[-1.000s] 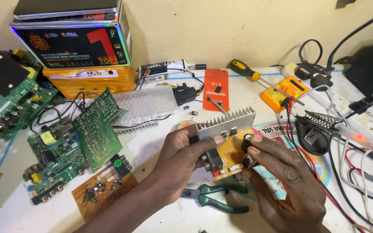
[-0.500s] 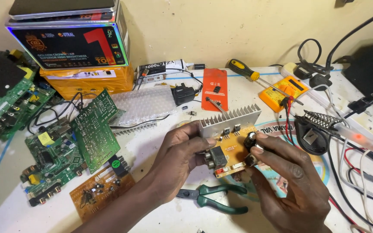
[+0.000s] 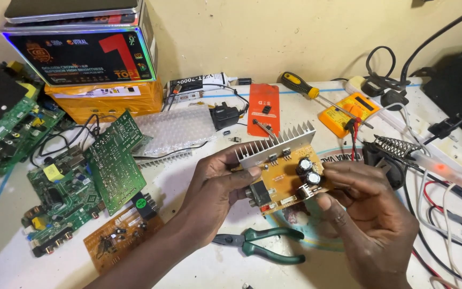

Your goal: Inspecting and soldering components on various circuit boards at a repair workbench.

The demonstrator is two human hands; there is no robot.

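Four loose circuit boards (image 3: pixel 114 160), one pliers (image 3: pixel 263 243), one screwdriver (image 3: pixel 308 91), one multimeter (image 3: pixel 348 112).

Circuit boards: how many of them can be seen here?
5. A yellow board with heat sink is held in both hands; a green board stands tilted; another green board lies below-left; a brown board lies nearer; green boards sit far left, partly cut off.

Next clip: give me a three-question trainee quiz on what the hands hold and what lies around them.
1. True or false: both hands grip the yellow circuit board with the finned heat sink.
2. Which tool lies on the table just below the board? A) green-handled pliers B) hammer C) scissors
3. Fill in: the screwdriver near the orange multimeter has a yellow and ____ handle.

Key: 1 true, left hand and right hand; 2 A, pliers; 3 black.
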